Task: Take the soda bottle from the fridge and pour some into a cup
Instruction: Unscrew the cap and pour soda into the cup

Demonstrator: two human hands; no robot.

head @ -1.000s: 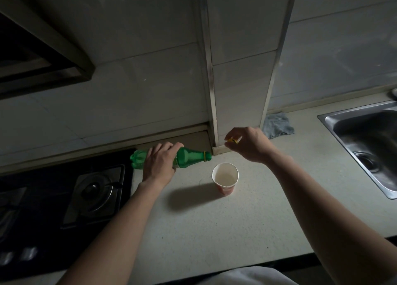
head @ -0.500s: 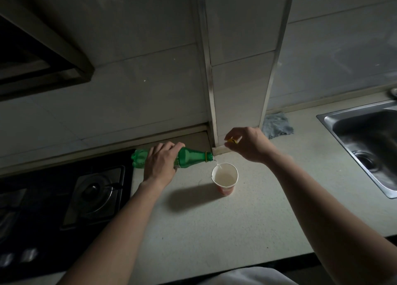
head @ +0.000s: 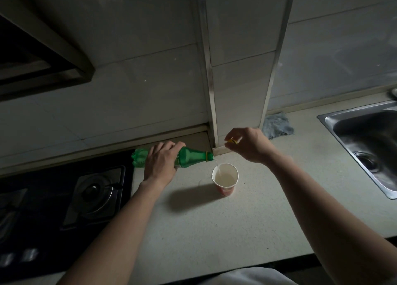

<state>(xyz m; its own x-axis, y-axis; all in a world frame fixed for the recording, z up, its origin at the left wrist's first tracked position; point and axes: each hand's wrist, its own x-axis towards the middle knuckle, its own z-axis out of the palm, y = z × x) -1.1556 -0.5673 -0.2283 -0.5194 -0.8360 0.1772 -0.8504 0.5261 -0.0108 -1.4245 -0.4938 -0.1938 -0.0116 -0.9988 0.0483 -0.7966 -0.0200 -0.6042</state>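
Observation:
My left hand point(head: 160, 164) grips a green soda bottle point(head: 191, 157) around its middle and holds it nearly level, mouth pointing right. A thin clear stream point(head: 217, 164) runs from the mouth into a white paper cup point(head: 225, 178) with a red lower part, which stands upright on the pale counter point(head: 214, 224). Pale liquid lies in the cup. My right hand point(head: 249, 144) hovers above and behind the cup, pinching the small yellow bottle cap point(head: 232, 141) in its fingertips.
A black gas hob point(head: 64, 201) with a burner lies to the left of the bottle. A steel sink point(head: 369, 143) is set into the counter at the right. A grey cloth point(head: 277, 125) lies by the tiled pillar point(head: 240, 70). A range hood point(head: 38, 55) hangs top left.
The bottle has tipped a little further toward the cup, and a stream now flows from its mouth into the cup. My right hand has stayed in place with the cap.

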